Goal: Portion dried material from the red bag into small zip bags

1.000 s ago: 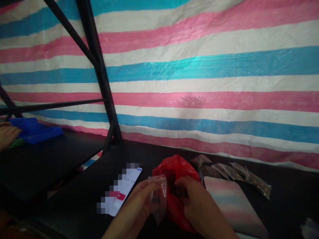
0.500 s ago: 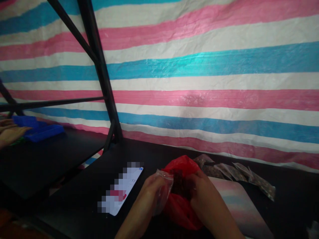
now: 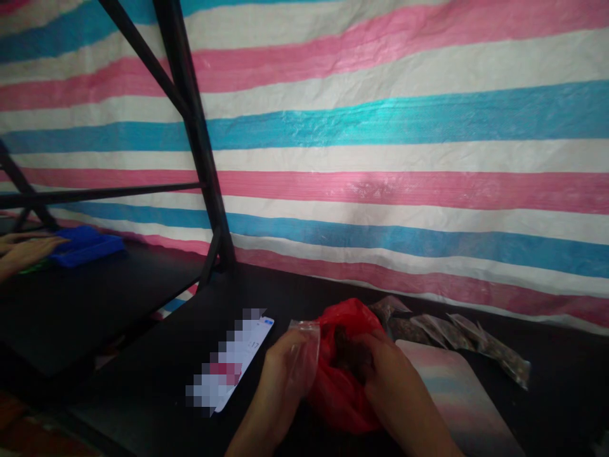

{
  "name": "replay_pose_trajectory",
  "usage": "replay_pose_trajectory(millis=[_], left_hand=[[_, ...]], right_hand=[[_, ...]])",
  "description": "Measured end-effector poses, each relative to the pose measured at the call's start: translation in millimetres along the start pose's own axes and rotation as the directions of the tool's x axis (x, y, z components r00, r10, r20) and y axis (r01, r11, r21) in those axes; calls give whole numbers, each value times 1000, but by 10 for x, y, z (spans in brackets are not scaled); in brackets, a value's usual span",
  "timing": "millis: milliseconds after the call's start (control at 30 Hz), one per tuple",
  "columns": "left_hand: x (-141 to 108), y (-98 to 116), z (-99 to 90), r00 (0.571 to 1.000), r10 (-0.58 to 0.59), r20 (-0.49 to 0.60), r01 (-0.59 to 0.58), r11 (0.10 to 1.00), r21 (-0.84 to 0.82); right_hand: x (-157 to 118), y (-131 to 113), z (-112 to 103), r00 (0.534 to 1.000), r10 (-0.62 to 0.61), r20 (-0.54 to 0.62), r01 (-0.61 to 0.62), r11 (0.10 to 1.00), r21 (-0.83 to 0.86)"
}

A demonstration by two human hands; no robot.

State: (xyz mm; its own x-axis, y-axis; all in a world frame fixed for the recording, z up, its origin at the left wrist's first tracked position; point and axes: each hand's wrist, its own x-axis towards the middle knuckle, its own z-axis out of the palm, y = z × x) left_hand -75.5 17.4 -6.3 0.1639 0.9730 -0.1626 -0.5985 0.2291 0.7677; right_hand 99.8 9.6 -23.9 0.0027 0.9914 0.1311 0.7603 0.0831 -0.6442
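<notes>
The left hand's fingers [image 3: 291, 343] pinch a small clear bag [image 3: 307, 358] beside the open red bag [image 3: 340, 400]. The right hand's fingers [image 3: 373, 355] are at the red bag's mouth, against dark brown stuff [image 3: 351, 352]; I can't tell their grip. Right of them lies a shiny flat panel [image 3: 457, 393], filled clear packets [image 3: 445, 333] just behind it.

Red bag [image 3: 345, 412]: crumpled, open, dark clumps [image 3: 351, 354] inside; short of far edge of table [image 3: 280, 289]. Clear bag [image 3: 309, 355]: small, upright, beside it.
</notes>
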Motion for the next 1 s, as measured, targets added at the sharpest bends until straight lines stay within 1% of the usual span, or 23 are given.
replay_pose_trajectory(millis=[100, 233, 333, 433, 567, 600, 633, 667, 700, 733, 767, 800, 867, 900, 1000], left_hand=[[-22, -33, -9, 1000, 11, -21, -10, 999, 31], [-25, -48, -16, 1000, 6, -4, -6, 992, 130], [-22, -50, -19, 999, 39, -12, -35, 978, 207], [-13, -22, -48, 993, 114, -28, -97, 935, 340], [16, 123, -121, 978, 208, -36, -160, 843, 514], [16, 166, -134, 967, 250, -43, -184, 806, 562], [9, 204, -140, 947, 316, -54, -215, 752, 623], [-4, 232, -141, 916, 398, -59, -250, 678, 691], [-24, 247, -137, 879, 474, -41, -282, 588, 758], [-47, 247, -129, 851, 526, 8, -311, 492, 813], [-71, 234, -120, 834, 547, 75, -339, 401, 851], [-93, 210, -114, 831, 537, 145, -365, 331, 870], [-124, 139, -117, 850, 460, 257, -408, 265, 874], [-132, 98, -126, 858, 431, 280, -411, 248, 877], [-137, -25, -159, 882, 368, 294, -391, 227, 892]], right_hand=[[-1, 18, 23, 1000, -17, 20, 16, 997, 77], [-3, -3, 13, 999, -4, 32, 0, 994, 110], [-13, -27, 0, 999, 12, 46, -21, 980, 196], [-13, -41, -11, 999, 31, 39, -41, 954, 296], [8, -81, -88, 998, 67, 21, -70, 922, 380], [11, -101, -127, 998, 59, 22, -62, 911, 408], [10, -127, -172, 999, 44, 17, -47, 897, 440], [5, -158, -224, 1000, 25, 5, -24, 881, 472], [-6, -193, -278, 1000, 7, -13, 0, 863, 504], [-23, -229, -334, 999, -10, -31, 25, 844, 536], [-44, -265, -387, 998, -30, -48, 52, 823, 566], [-69, -299, -434, 997, -52, -62, 78, 804, 590], [-117, -350, -500, 993, -88, -76, 116, 793, 599], [-137, -366, -515, 991, -101, -92, 136, 806, 576], [-164, -397, -493, 977, -182, -114, 214, 877, 431]])
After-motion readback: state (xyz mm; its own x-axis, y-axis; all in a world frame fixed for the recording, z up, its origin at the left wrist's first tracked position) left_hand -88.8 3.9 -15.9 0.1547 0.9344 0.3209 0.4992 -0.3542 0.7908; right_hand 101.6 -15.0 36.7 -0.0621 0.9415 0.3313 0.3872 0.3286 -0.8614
